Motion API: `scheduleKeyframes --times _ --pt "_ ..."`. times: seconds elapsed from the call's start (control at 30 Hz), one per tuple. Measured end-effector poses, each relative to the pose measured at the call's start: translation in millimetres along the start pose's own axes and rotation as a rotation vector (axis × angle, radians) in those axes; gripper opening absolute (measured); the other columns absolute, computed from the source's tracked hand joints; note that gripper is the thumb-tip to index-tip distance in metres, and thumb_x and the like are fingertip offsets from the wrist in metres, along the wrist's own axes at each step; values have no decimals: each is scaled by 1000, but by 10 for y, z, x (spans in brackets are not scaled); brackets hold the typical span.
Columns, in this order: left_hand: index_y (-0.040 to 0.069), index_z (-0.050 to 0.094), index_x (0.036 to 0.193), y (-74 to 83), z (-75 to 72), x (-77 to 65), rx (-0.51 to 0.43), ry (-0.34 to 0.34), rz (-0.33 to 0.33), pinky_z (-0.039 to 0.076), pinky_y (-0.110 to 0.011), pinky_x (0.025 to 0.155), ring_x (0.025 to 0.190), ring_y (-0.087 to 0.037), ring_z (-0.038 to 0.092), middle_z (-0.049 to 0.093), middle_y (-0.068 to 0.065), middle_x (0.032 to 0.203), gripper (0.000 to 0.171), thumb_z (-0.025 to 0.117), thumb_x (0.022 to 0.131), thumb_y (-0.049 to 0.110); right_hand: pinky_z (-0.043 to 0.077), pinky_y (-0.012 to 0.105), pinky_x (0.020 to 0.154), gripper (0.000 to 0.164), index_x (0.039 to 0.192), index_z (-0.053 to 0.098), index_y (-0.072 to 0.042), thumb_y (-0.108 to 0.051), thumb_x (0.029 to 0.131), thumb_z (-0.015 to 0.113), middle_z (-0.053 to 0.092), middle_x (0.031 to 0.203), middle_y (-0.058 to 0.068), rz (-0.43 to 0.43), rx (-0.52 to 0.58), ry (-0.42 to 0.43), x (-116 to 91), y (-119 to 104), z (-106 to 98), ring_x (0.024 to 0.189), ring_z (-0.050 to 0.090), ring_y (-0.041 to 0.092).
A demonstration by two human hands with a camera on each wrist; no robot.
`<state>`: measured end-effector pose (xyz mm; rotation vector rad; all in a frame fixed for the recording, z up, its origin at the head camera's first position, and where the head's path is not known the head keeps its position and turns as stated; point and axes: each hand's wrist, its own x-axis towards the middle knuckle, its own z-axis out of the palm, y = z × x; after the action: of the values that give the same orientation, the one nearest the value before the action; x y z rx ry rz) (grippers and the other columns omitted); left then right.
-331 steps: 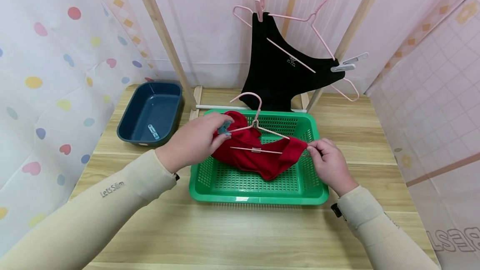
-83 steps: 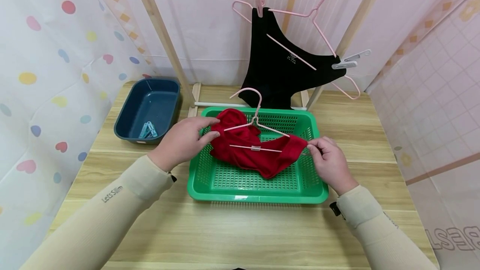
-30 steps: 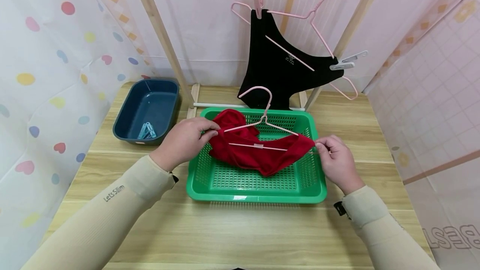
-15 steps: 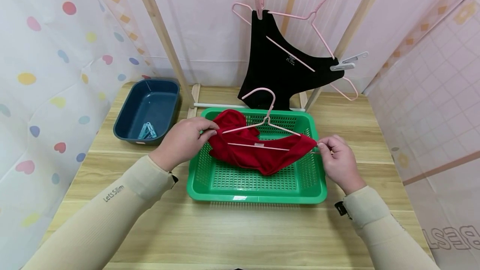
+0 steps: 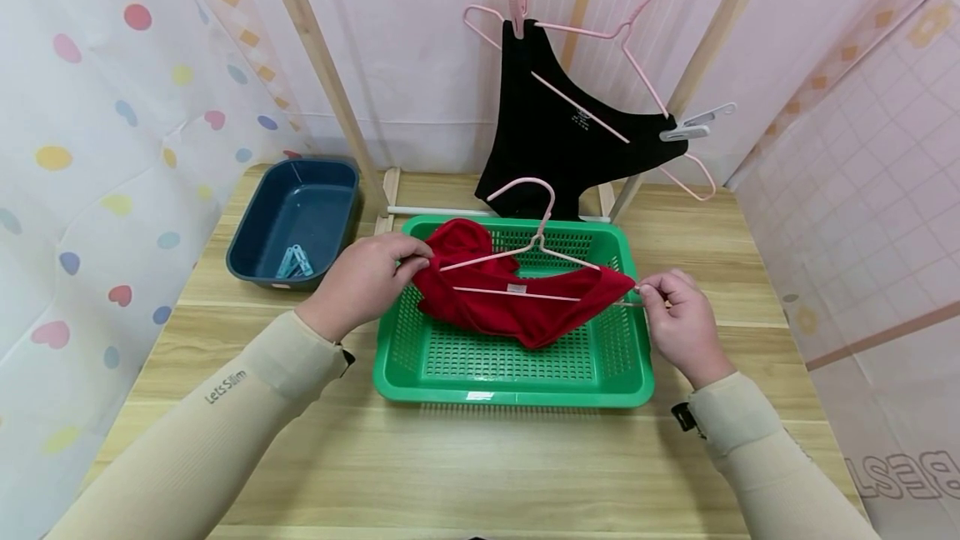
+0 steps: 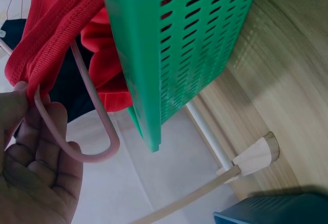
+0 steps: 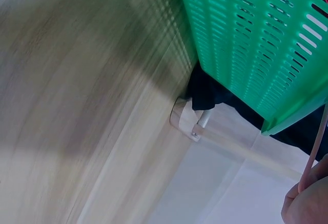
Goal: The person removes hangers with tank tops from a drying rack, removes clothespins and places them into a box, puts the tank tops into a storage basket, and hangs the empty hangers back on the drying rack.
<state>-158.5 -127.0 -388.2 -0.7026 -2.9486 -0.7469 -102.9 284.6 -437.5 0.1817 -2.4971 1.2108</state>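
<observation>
A red garment with ribbed trim (image 5: 517,323) lies partly bunched in the green basket (image 5: 510,398), with a pink hanger (image 5: 539,237) set inside its opening. My left hand (image 5: 367,273) pinches the garment's left edge between thumb and fingers. In the left wrist view, the hanger's rounded end (image 6: 97,157) sticks out below that fold, against my fingers. Over the basket's right rim, my right hand (image 5: 682,323) pinches the garment's right corner together with the hanger. The right wrist view shows only part of my right hand (image 7: 310,203) and the hanger's pink rod (image 7: 313,152).
Behind the basket, a black garment (image 5: 562,140) hangs tilted on another pink hanger, held by a pink clothespin (image 5: 518,11) and a grey clothespin (image 5: 686,132). A wooden rack (image 5: 318,57) stands there. Blue clothespins (image 5: 300,260) lie in a dark blue basin (image 5: 315,207) at left.
My left hand held a blue clothespin; two now lie in the basin. It then hovered open and now pinches the red garment. My right hand has drawn the garment and hanger rightward.
</observation>
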Motion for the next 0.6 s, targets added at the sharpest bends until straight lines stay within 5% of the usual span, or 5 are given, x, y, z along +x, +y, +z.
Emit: scheduleKeyframes --times 0.6 --pt "14 73 115 -31 -24 -9 -36 1 -62 58 -41 78 85 -20 68 76 -6 104 14 65 106 19 38 14 76 14 91 71 9 6 101 62 64 87 15 11 -3 32 5 17 -52 85 47 -1"
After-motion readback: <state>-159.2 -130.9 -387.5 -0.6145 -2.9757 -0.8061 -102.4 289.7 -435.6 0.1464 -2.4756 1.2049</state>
